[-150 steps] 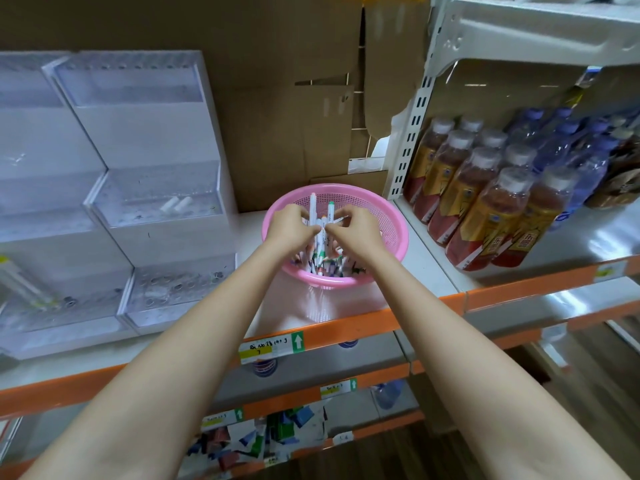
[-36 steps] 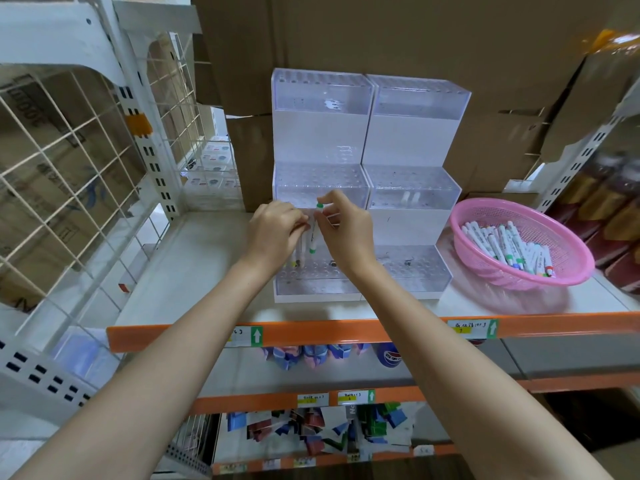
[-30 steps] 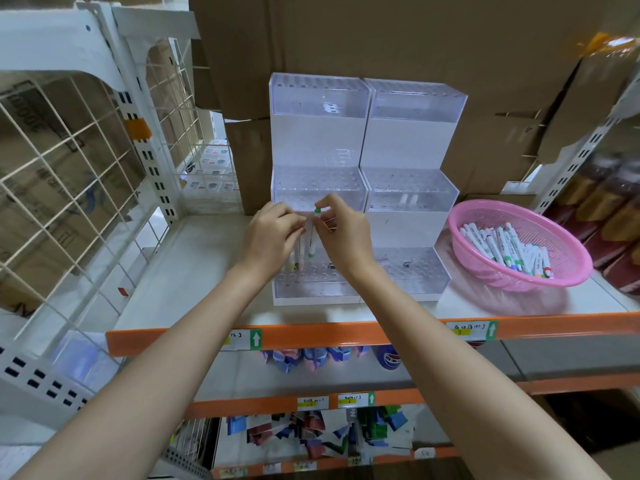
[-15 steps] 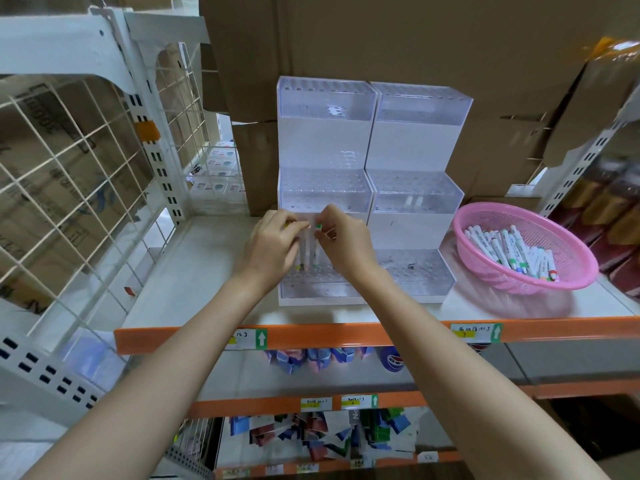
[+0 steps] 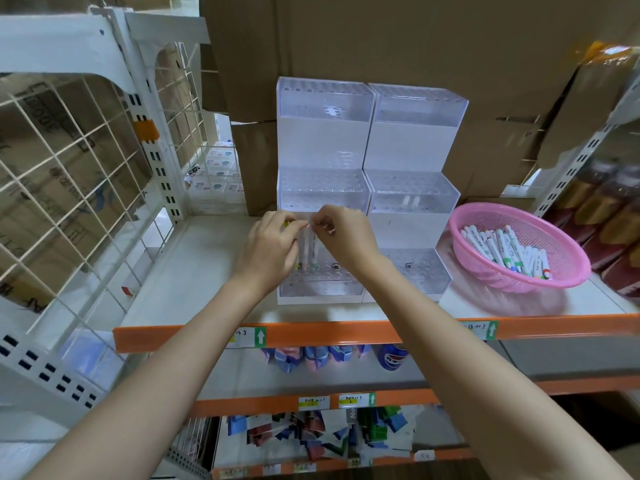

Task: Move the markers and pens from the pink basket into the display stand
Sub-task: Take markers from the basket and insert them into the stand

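A clear stepped display stand (image 5: 323, 133) with rows of holes stands on the shelf, with a twin stand (image 5: 415, 140) on its right. Both of my hands are at the left stand's lowest tier. My left hand (image 5: 272, 245) holds a yellow-tipped marker. My right hand (image 5: 346, 235) pinches the top of a white marker (image 5: 314, 249) whose green lower end sits in a hole. Another white marker stands upright between my hands. The pink basket (image 5: 568, 268) on the right holds several white markers (image 5: 502, 247) with coloured caps.
A white wire grid panel (image 5: 69, 161) and shelf upright close off the left. Cardboard boxes (image 5: 381, 39) stand behind the stands. Drink bottles (image 5: 609, 209) fill the far right. The orange shelf edge (image 5: 346, 332) runs below, with packets on lower shelves.
Five seconds ago both hands were in the pink basket gathering markers. In the last second the markers at the left stand's lowest tier have gone lower, and my hands came down with them.
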Demonstrator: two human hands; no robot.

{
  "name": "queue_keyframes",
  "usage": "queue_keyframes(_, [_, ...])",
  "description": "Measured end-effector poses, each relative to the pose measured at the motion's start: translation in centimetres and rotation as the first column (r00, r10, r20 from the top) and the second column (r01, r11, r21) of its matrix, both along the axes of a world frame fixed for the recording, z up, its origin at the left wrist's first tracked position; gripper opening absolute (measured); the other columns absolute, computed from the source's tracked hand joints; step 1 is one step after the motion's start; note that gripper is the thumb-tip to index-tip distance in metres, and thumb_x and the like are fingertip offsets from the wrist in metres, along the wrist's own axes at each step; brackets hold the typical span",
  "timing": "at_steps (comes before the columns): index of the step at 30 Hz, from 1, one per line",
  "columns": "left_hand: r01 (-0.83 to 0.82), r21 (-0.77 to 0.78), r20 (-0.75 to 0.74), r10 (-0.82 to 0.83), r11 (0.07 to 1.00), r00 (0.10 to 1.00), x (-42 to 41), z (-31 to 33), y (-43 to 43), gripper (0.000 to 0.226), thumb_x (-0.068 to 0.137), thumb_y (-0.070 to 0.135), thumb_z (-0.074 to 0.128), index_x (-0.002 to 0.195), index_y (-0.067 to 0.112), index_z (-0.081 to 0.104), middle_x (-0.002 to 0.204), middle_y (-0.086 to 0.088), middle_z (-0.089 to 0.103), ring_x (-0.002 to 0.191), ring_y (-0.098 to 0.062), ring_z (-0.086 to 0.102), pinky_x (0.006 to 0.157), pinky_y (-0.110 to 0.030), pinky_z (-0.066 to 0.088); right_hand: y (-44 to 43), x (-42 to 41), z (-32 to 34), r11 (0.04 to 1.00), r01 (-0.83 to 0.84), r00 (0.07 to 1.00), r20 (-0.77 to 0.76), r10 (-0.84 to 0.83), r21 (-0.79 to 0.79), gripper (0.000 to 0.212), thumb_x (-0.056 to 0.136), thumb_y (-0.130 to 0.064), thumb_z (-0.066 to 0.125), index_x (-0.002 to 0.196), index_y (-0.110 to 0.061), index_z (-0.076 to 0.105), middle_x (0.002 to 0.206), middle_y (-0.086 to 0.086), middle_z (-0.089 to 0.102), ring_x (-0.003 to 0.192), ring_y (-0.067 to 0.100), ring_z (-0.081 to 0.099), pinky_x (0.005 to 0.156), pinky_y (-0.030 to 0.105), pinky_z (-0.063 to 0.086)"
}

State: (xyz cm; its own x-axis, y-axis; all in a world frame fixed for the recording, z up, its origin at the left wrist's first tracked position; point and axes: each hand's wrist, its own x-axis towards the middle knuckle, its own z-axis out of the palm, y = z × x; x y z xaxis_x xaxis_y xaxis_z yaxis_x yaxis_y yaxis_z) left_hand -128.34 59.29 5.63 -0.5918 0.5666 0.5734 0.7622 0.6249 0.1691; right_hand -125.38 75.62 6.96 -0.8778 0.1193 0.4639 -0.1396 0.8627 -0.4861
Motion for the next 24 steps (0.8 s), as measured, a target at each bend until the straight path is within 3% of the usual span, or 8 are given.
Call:
queue_keyframes(5, [-0.047,-0.091,-0.067,0.041,0.995,0.997,0.8,0.1,1.0,0.04,0.076,0.015,0.063,0.115,0.008,0.063,0.109,-0.011,0.06,0.101,-0.031,0.058,0.082,-0.04,0.047,0.7,2.0,0.0,0.993,-0.034,0.999,0.022,0.031,0.11,0.028,0.09,-0.02,0.063,0.118,-0.018,0.062,0.106,0.005,0.063,0.1,0.027,0.058,0.071,0.038,0.05])
queue_keyframes(9, [-0.041,-0.193,-0.103,0.021,0.98,0.994,1.8,0.1,2.8,0.045,0.078,0.025,0.058,0.119,0.007,0.061,0.119,-0.013,0.06,0.109,-0.032,0.057,0.089,-0.041,0.045,3.0,3.8,0.0,0.957,0.001,0.997,0.077,-0.024,0.289,0.039,0.092,-0.027,0.061,0.13,-0.023,0.055,0.129,-0.001,0.057,0.121,0.025,0.049,0.087,0.036,0.039])
queue_keyframes(16, [-0.035,-0.341,-0.084,0.007,0.94,0.996,4.0,0.5,8.4,0.049,0.066,0.028,0.078,0.109,0.007,0.066,0.111,-0.012,0.065,0.1,-0.029,0.064,0.081,-0.038,0.05,8.4,7.7,0.1,0.918,0.171,0.956,0.167,-0.242,0.358,0.053,0.089,-0.041,0.059,0.138,-0.026,0.046,0.137,0.0,0.052,0.125,0.026,0.047,0.092,0.041,0.041])
queue_keyframes(19, [0.001,-0.367,-0.067,-0.028,0.93,0.997,4.8,0.8,11.5,0.049,0.071,0.031,0.075,0.113,0.008,0.064,0.113,-0.011,0.065,0.1,-0.029,0.062,0.081,-0.037,0.048,11.2,9.5,0.2,0.906,0.23,0.939,0.163,-0.303,0.356,0.056,0.088,-0.042,0.06,0.139,-0.025,0.045,0.136,0.001,0.052,0.12,0.028,0.051,0.092,0.043,0.045])
queue_keyframes(24, [0.093,-0.339,0.02,-0.092,0.936,0.996,6.8,0.1,17.7,0.053,0.091,0.04,0.051,0.137,0.013,0.046,0.14,-0.007,0.047,0.128,-0.026,0.042,0.099,-0.04,0.035,16.4,12.3,0.1,0.885,0.275,0.913,0.187,-0.363,0.375,0.053,0.089,-0.042,0.059,0.138,-0.024,0.049,0.133,0.004,0.056,0.119,0.029,0.051,0.093,0.04,0.041])
